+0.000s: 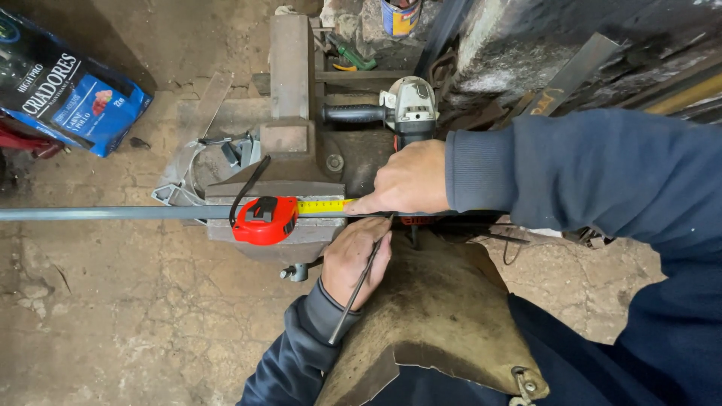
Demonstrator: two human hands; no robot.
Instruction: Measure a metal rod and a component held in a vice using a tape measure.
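A long grey steel bar [113,213] runs across from the left and rests on a bench vise [289,143]. On the bar over the vise sits a red tape measure [265,220], its yellow blade [323,205] pulled out to the right. My right hand [410,180] comes in from the right and presses the blade's end against the bar with a fingertip. Just below the bar, my left hand [357,259] holds a thin metal scribe [359,289] with its tip up near the bar.
An angle grinder [406,109] lies behind the vise, just above my right hand. A blue and black bag [64,94] lies on the concrete floor at the top left. A leather apron [436,316] covers my lap. Metal scraps and a can [398,15] sit at the back.
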